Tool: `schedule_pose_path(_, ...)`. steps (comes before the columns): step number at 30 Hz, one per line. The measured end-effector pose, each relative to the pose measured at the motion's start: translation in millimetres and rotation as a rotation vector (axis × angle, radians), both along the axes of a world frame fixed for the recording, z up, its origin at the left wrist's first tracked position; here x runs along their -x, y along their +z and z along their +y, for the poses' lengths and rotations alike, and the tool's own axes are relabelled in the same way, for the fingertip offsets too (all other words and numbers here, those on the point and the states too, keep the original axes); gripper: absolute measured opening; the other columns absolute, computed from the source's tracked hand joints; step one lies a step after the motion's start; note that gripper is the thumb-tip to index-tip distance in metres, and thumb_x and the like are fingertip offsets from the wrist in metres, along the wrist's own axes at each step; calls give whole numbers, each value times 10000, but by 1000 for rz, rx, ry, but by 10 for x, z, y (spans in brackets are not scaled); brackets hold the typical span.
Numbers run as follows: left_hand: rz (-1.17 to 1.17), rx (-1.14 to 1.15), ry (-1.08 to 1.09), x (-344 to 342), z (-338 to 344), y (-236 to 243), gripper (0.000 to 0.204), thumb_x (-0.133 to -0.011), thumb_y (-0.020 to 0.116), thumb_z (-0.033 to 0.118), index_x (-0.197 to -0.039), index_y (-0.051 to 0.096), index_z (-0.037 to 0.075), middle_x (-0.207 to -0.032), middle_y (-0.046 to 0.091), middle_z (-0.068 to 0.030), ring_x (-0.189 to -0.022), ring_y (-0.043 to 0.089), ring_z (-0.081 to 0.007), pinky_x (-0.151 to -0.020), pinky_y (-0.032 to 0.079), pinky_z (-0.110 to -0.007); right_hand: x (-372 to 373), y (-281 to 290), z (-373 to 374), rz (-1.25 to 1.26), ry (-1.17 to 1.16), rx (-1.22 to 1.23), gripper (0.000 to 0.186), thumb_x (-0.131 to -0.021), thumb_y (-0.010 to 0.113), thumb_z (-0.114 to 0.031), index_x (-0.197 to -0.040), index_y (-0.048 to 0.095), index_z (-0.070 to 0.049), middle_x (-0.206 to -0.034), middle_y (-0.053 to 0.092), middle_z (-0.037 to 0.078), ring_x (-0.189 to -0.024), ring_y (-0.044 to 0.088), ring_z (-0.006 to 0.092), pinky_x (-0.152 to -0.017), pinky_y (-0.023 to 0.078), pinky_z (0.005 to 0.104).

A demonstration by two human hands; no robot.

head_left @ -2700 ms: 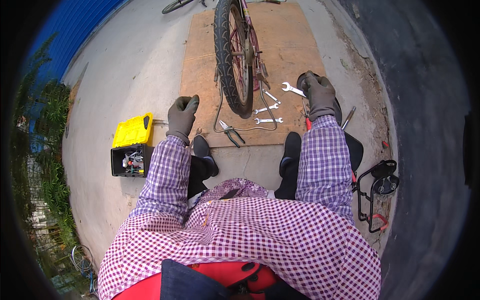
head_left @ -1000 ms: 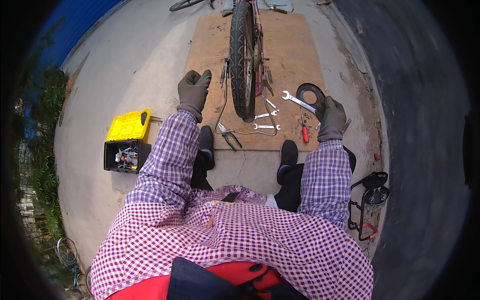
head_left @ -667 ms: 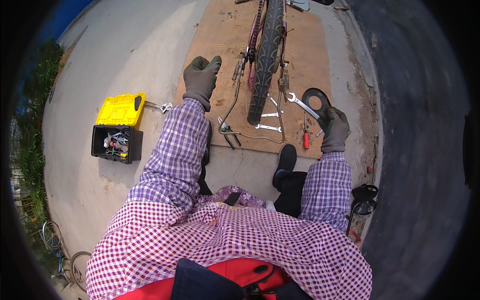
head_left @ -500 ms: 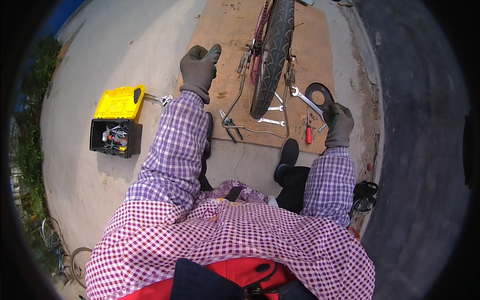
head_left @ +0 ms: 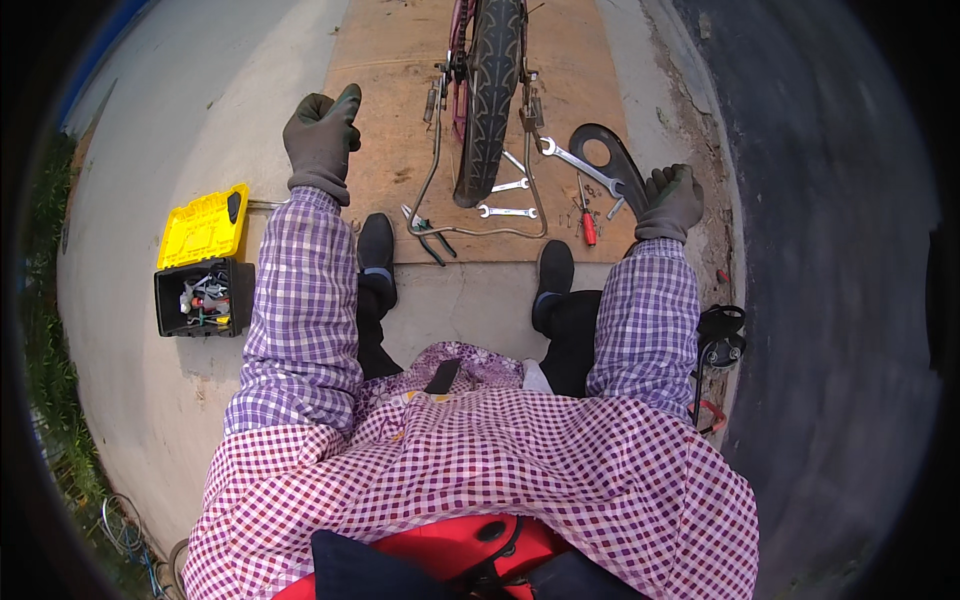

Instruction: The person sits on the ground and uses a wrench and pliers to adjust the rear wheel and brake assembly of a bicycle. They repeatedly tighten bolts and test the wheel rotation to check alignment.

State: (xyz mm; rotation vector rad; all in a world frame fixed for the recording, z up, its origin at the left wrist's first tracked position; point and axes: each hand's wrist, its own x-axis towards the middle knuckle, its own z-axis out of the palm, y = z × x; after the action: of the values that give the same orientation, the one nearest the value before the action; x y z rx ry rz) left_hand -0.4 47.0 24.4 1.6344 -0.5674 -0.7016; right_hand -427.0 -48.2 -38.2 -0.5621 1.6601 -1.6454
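While a yellow toolbox [head_left: 203, 262] sits open at far left, the gloved left hand [head_left: 321, 140] hovers empty, fingers loosely spread, beside the wheel [head_left: 490, 95], and the right hand [head_left: 672, 200] grips a black guard [head_left: 603, 158] near the spanners [head_left: 512, 198].

Soft, even daylight, bright with only faint shadows. The middle looks sharp. The edges bend round, turn blurry and fade into a black ring.
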Motion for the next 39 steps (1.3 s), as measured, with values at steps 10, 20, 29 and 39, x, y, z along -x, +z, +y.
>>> schedule_pose_path(10,-143,45,-90,397,-34,-79,406,-857,841,272,-680,512,115,-562,536,-15,-473,475,-103,-493,403,-261,53,38,59,13,86,-56,366,-953,643,-232,-1146,603,77,-923,681,135,-736,690,199,-622,564,319)
schedule_pose_path(20,-289,-82,-146,693,-56,-262,458,-887,817,272,-652,455,118,-557,503,-12,-482,435,-95,-495,375,-262,-172,250,54,-282,123,106,260,-933,698,-211,-992,638,35,-742,638,54,-575,587,119,-506,461,266)
schedule_pose_path(29,-260,-134,-193,666,-134,-338,451,-883,824,275,-664,461,121,-561,501,-13,-482,430,-97,-488,365,-251,-226,377,-7,-345,115,130,225,-943,668,-199,-960,621,21,-813,669,96,-610,592,154,-556,512,323)
schedule_pose_path(39,-229,-161,-198,795,-131,-329,427,-869,838,235,-670,480,114,-585,544,-17,-466,485,-106,-471,400,-260,-185,715,157,-415,216,202,254,-925,685,-208,-977,632,36,-811,679,97,-624,616,135,-575,522,303)
